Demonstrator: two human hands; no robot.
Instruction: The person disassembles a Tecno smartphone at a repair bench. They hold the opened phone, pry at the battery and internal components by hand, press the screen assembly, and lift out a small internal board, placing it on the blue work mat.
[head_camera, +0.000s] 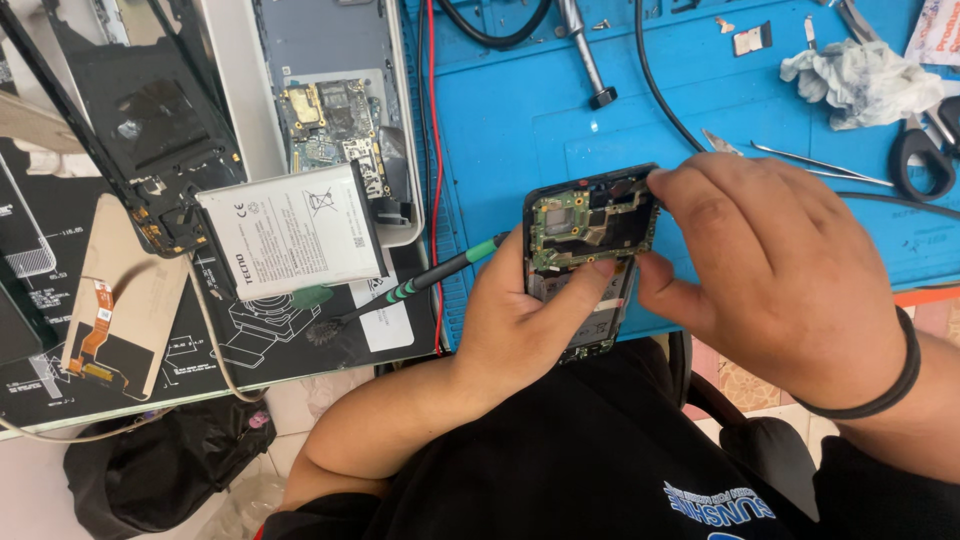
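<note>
My left hand (525, 320) grips an opened phone (590, 235) from below, thumb pressed across its middle under the green circuit board. My right hand (770, 270) covers the phone's right side, with fingertips on its upper right corner. What the fingertips pinch is hidden. A green-handled screwdriver (420, 283) lies just left of my left hand, tip toward the phone.
A white battery (295, 232) rests on a dismantled phone frame (330, 110) at left. Black back panels and a flex cable (95, 330) lie on a dark mat. On the blue mat (520, 110) are tweezers (820, 165), scissors (925, 160), a crumpled tissue (860, 80) and black cables.
</note>
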